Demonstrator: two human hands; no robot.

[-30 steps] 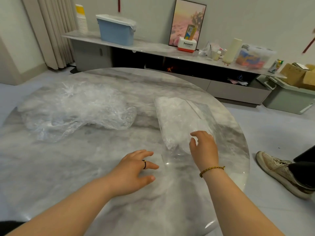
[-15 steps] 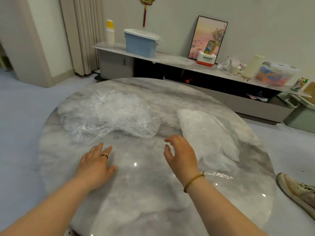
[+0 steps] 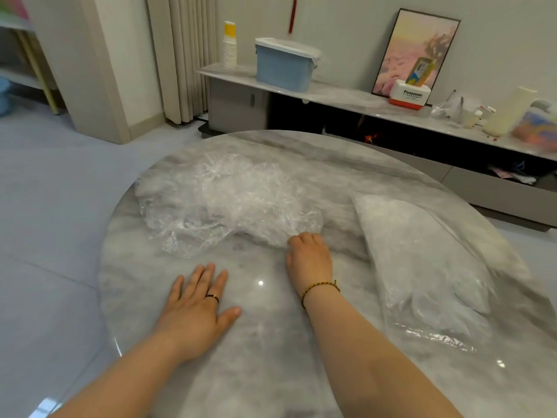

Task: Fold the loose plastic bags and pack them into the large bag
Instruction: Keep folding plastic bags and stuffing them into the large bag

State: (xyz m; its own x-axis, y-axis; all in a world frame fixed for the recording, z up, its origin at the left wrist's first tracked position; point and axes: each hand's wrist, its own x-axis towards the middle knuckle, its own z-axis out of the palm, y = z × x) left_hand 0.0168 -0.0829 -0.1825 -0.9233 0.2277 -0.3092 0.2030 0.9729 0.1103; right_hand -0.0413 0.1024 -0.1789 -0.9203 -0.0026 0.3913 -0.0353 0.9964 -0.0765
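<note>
- The surface (image 3: 271,342) is a round slab of glossy grey-white marble, shiny enough to throw back little light spots.
- Loose plastic bags (image 3: 229,206) are heaped in one crinkly, see-through pile on the far-left part of the surface, all sharp creases and glints.
- The large bag (image 3: 422,251) lies flat along the right edge. It's a clear, smooth, long shape with whitish folded plastic inside, and its wrinkled end points at the near edge.
- A strip of bare marble runs between the pile and the large bag, so they're apart.
- The left hand (image 3: 196,309) lies palm-down on the marble on the near side of the pile, fingers straight and spread, holding nothing, with a dark ring (image 3: 212,298) on one finger.
- The right hand (image 3: 309,254) is at the pile's near-right edge with its fingers curled down onto the plastic. The tips are hidden, so I honestly can't tell if it's pinching a bag or only touching it. There's a braided bracelet (image 3: 319,289) on that wrist.
- Past the far edge is a low cabinet (image 3: 346,95) with a marble-look top. On it are a blue lidded tub (image 3: 284,70), a stack of paper cups (image 3: 229,46), a red-and-white Panasonic box (image 3: 408,96) and a framed pinkish picture (image 3: 419,43) leaning on the wall.
- A beige curtain (image 3: 180,55) hangs to the left of the cabinet.
</note>
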